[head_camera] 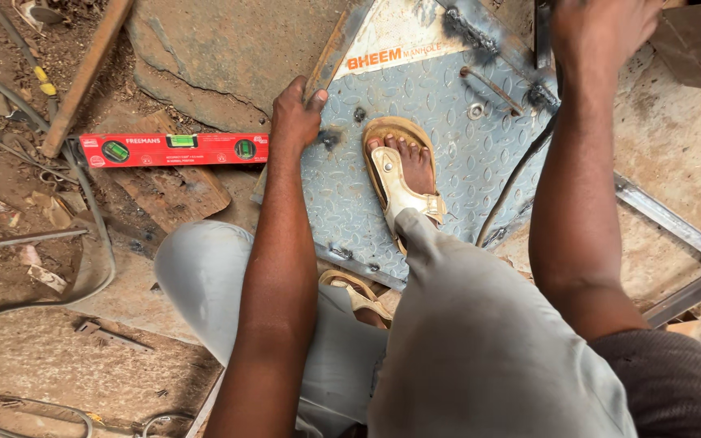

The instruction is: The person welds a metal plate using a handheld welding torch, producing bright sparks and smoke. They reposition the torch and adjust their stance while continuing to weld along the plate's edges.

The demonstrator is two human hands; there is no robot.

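Nearest the lens: grey-trousered knees, crouched over the work. The chequered steel manhole cover lies flat on the stone floor, pinned by a sandalled foot. A red spirit level lies on the ground, left of the cover and apart from it. Left hand is closed around a flat steel strip at the cover's left edge. Right hand reaches the top frame bar; its grip cannot be told. Recommended: keep foot pressure steady, strip flush against the edge

I see a matt, embossed metal plate, a glossy red plastic level, and rusty rough steel bars.
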